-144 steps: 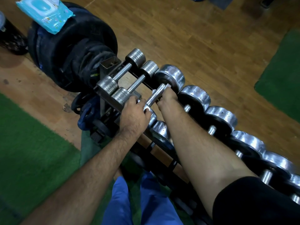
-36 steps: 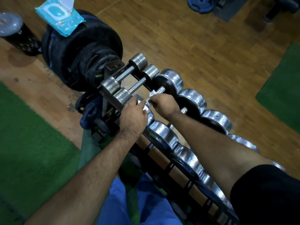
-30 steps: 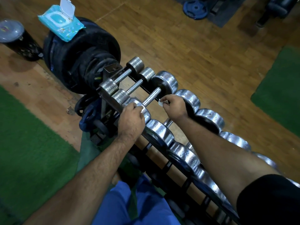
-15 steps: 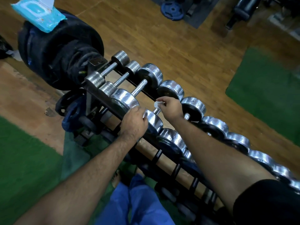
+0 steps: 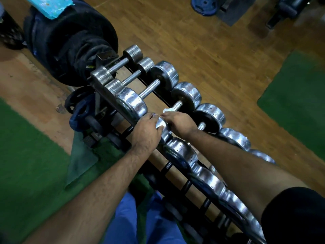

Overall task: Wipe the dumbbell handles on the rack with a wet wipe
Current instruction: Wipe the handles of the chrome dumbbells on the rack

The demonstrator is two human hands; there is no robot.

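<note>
Nearest me, blue trouser legs (image 5: pixel 140 222) stand at the bottom edge, and both bare forearms reach forward over the dumbbell rack (image 5: pixel 177 175), which runs diagonally from lower right to upper left.

My right hand (image 5: pixel 179 121) has moved on: a second ago it was wiping the third dumbbell's bar, and now it sits on the fourth dumbbell handle (image 5: pixel 176 105), fingers curled around the bar with the white wet wipe (image 5: pixel 168 110) bunched beneath them, a corner poking out at the fingertips. My left hand (image 5: pixel 146 130) has shifted along too and now grips the near chrome head (image 5: pixel 162 127) of that same dumbbell, fingers wrapped over its rim, steadying it. I judge three handles done and this one just begun.

To the right, the row of larger chrome dumbbells (image 5: pixel 209 114) waits, heads nearly touching, so the gaps for my hand are tight. Further left lie the third dumbbell's bare bar (image 5: pixel 149 89) and two small dumbbells (image 5: pixel 133 53). Beyond them stand stacked black weight plates (image 5: pixel 73 37) with a blue wipe packet (image 5: pixel 51 6) on top, then wood floor (image 5: pixel 219 50) and green mats (image 5: pixel 299 88).
</note>
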